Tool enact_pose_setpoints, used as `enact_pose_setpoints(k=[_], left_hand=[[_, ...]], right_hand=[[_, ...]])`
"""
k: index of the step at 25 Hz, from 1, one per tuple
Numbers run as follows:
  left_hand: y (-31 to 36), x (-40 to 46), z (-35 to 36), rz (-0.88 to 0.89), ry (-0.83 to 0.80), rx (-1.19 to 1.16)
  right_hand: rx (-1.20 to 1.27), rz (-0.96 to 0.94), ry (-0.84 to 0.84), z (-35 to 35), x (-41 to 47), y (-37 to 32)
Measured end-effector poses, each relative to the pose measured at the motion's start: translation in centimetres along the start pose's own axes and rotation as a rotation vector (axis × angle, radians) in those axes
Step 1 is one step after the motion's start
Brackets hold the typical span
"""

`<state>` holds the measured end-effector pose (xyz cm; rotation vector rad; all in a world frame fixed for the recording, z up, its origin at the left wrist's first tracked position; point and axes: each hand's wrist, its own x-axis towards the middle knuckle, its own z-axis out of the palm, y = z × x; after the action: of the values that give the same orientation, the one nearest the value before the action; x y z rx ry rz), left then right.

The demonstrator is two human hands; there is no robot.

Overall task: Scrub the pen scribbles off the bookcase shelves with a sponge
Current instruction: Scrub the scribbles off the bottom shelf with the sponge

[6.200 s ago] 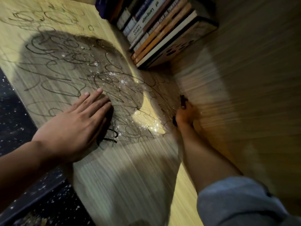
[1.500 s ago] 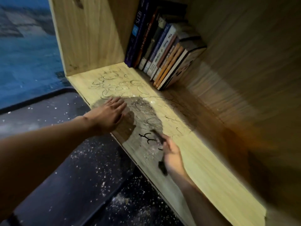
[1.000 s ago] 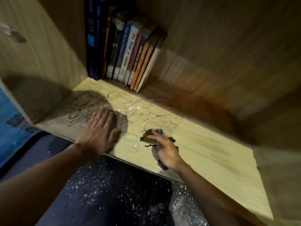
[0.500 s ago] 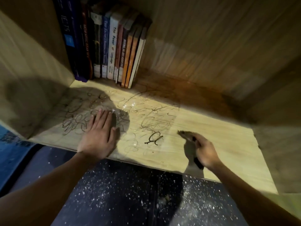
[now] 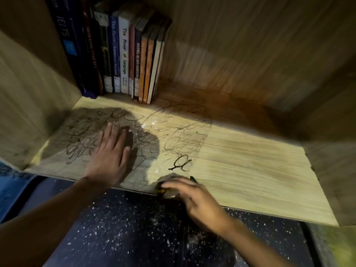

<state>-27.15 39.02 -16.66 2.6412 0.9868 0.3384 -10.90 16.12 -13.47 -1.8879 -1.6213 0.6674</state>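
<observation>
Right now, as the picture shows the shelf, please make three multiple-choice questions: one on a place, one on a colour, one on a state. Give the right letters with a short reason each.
1. Where do the books stand on the shelf?
A. back left corner
B. front right edge
C. lying flat in the middle

2. What colour are the scribbles?
A. red
B. black
C. green

3. How does the left hand lie?
A. curled in a fist
B. pinching a pen
C. flat, fingers straight, on the shelf

Answers:
1 A: the books stand upright against the left wall, at the back.
2 B: the pen loops are dark black lines on the pale wood.
3 C: the palm rests on the scribbles with straight fingers, while the right hand holds the sponge at the front edge.
</observation>
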Motion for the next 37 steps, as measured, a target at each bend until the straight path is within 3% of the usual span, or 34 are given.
enact_pose_setpoints(k=[3,5,9,11,12,16,19,24,26,29,30,31,33,35,37], left_hand=[[0.1,-0.3,-0.4,-0.038,0.037,-0.057],[0.1,-0.3,-0.3,-0.022,0.028,-0.075],[-0.3,-0.3,-0.1,-0.018,0.023,-0.084],[-0.2,-0.4,-0.1,-0.016,0.013,-0.095],[-0.2,-0.3,-0.1,-0.017,0.004,-0.098],[0.0,-0.3,-0.1,-0.036,0.006,-0.103],[-0.1,-0.2,0.0,-0.055,0.024,-0.112],[-0.6,-0.2,0.4,-0.068,0.026,-0.103],[-0.4,-0.2,0.3,-0.07,0.012,-0.105],[-0.5,0.0,0.4,-0.068,-0.045,-0.084],[-0.6,0.1,0.5,-0.065,-0.064,-0.078],[-0.6,0.1,0.5,-0.056,-0.075,-0.075],[-0.5,-0.1,0.1,-0.025,-0.079,-0.056],[-0.1,-0.2,-0.2,0.028,-0.085,-0.047],[-0.3,-0.2,-0.3,0.027,-0.081,-0.058]], right_hand=[[-0.162,0.3,0.309,-3.1,0.4,2.3],[-0.397,0.38,0.313,-0.9,0.7,1.8],[-0.388,0.036,-0.048,2.9,0.3,-2.5],[-0.525,-0.204,-0.082,-0.4,0.5,-1.1],[-0.594,-0.212,-0.039,-2.0,0.5,0.8],[-0.591,0.347,0.239,-6.1,0.9,7.4],[-0.477,0.497,0.369,-3.9,4.4,6.6],[-0.593,-0.067,0.087,-0.7,1.7,5.8],[-0.523,0.054,0.086,-3.4,-0.1,7.7],[-0.395,0.413,0.339,-5.1,2.6,8.4],[-0.389,0.433,0.369,-3.8,4.1,6.9],[-0.394,0.366,0.336,-1.8,5.1,4.9],[-0.373,0.119,0.085,1.0,4.1,0.9],[-0.367,0.013,-0.098,-0.9,2.1,0.7],[-0.43,0.024,-0.058,-3.7,2.3,4.7]])
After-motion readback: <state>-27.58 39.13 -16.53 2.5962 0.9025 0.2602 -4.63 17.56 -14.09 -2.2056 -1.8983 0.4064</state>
